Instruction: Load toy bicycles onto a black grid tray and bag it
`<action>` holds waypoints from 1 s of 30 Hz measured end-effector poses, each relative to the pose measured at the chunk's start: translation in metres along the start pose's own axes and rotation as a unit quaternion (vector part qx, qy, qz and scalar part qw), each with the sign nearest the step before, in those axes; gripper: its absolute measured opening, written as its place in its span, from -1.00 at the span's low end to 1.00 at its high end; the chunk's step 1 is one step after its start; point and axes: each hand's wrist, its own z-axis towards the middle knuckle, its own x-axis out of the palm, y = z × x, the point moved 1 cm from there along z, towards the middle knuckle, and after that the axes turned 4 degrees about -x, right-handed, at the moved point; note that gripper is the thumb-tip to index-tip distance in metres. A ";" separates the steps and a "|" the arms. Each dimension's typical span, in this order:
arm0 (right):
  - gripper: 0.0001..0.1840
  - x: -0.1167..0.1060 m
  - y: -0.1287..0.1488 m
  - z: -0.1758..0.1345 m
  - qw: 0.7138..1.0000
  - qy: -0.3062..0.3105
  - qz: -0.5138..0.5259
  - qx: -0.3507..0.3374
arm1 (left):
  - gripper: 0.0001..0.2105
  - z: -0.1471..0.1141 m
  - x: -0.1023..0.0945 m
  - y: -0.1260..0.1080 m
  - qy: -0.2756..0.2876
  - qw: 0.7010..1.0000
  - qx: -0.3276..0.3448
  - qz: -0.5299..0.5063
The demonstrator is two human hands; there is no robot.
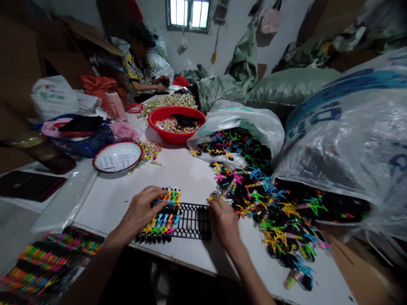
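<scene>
Rack (199, 220) seems light, stiff, best edge-held; my right grip (225, 221) pinches a yellow toy (214, 196); left grip (142, 207), I can't tell.

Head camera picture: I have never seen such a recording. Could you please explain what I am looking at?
There is no machine here. A camera on a person's head looks forward and down, so the two bare hands at the front are the wearer's own. The left hand touches small colourful pieces lined up on a black rack. The right hand is at the rack's other end, its fingertips at a small yellow piece; whether it is gripped is hard to tell. On the white table there are also a loose colourful pile, a white bowl and a red basin. Farther back, another person sits.
</scene>
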 end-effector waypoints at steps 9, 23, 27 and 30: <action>-0.82 -0.016 -0.047 0.038 0.993 0.062 -0.087 0.040 | -0.78 0.004 -0.035 -0.002 -0.145 0.987 -0.061 0.023; -0.71 0.011 -0.001 0.015 0.870 -0.033 0.452 0.194 | -0.79 -0.011 -0.033 -0.011 -0.019 0.993 -0.013 0.114; -0.80 0.000 0.018 0.013 0.954 -0.006 0.293 0.067 | -0.61 -0.002 -0.003 -0.038 -0.031 0.999 -0.035 0.003; -0.81 -0.014 0.035 0.013 0.981 -0.038 0.188 -0.026 | -0.53 0.010 0.028 -0.054 0.029 0.983 -0.115 -0.140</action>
